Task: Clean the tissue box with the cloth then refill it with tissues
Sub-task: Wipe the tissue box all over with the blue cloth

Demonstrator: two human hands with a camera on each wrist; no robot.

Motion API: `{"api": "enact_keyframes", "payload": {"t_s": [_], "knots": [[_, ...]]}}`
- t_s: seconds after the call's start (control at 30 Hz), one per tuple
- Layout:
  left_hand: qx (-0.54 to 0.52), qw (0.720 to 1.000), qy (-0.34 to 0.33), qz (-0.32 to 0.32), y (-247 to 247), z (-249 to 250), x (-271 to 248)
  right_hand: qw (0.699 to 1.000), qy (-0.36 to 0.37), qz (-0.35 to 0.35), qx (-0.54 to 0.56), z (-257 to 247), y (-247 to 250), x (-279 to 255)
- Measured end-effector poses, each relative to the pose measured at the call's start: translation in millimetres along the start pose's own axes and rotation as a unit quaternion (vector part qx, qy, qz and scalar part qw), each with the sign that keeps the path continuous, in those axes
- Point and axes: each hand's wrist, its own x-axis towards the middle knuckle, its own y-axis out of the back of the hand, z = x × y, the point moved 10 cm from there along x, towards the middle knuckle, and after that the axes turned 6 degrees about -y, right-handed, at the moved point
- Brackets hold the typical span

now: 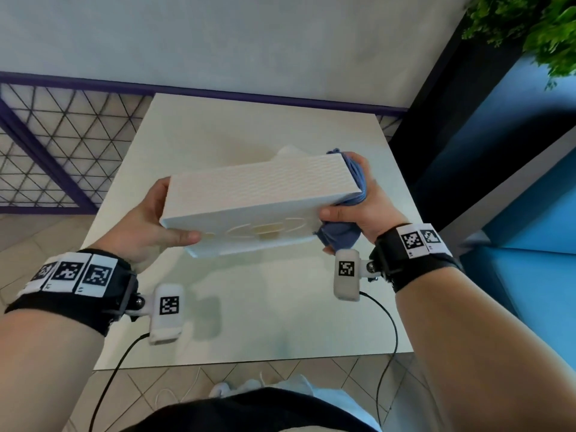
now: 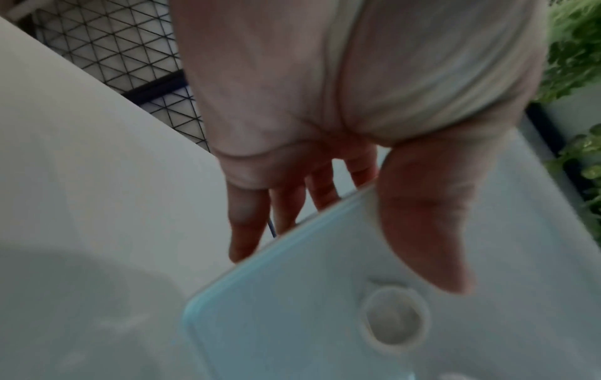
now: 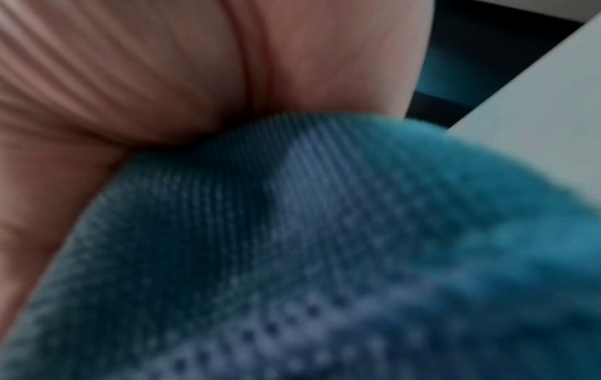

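A white ribbed tissue box [image 1: 258, 194] is held in the air above the table, tilted so the face with its oval opening [image 1: 265, 230] turns toward me. My left hand [image 1: 152, 219] grips its left end, thumb on the near face and fingers behind. My right hand [image 1: 358, 210] holds a bunched blue cloth [image 1: 355, 182] against the box's right end. In the left wrist view the box [image 2: 325, 308] lies under my thumb [image 2: 426, 218]. The cloth [image 3: 325, 257] fills the right wrist view. A bit of white tissue [image 1: 288, 151] shows behind the box.
The white table [image 1: 249, 307] stands against a pale wall. A wire-mesh fence with purple frame [image 1: 56, 145] is at the left. A blue and black panel [image 1: 514, 182] and a green plant [image 1: 536, 23] are at the right. Tiled floor lies below.
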Motion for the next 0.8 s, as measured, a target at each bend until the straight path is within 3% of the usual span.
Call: {"api": "enact_keyframes", "payload": {"t_s": [0.07,0.13,0.23,0.3,0.37,0.47,0.57,0.63,0.7,0.8], "knots": [[0.098,0.994,0.037,0.025,11.6,-3.0,-1.7,0.997,0.015,0.012,-0.07,-14.3,1.3,-0.4],[0.29,0.955,0.054,0.037,17.8,11.8,-1.1,0.99,0.031,0.013,-0.139,-30.2,-4.0,-2.8],[0.447,0.894,-0.028,-0.029,-27.1,52.3,6.0,0.974,0.055,-0.018,-0.219,-52.5,-24.6,-5.1],[0.494,0.862,-0.076,-0.084,-67.5,65.2,9.7,0.967,0.077,-0.045,-0.237,-65.2,-44.4,-6.0],[0.528,0.84,-0.091,-0.089,-84.3,66.3,13.6,0.966,0.094,-0.065,-0.23,-76.1,-61.8,-7.1],[0.513,0.854,-0.085,0.003,-72.5,71.8,14.3,0.947,0.107,-0.066,-0.294,-84.3,-86.3,-13.7],[0.474,0.875,-0.093,0.04,-66.1,68.1,10.5,0.907,0.132,-0.042,-0.399,-82.8,-106.9,-25.7],[0.466,0.877,-0.102,0.055,-60.9,63.9,6.8,0.935,0.132,-0.045,-0.325,-77.3,-100.5,-28.5],[0.454,0.882,-0.108,0.062,-54.6,59.1,2.5,0.971,0.078,-0.032,-0.223,-59.7,-76.4,-21.7],[0.416,0.901,-0.107,0.068,-49.3,53.8,-2.5,0.991,-0.005,0.023,-0.135,-37.5,-48.9,-15.6]]}}
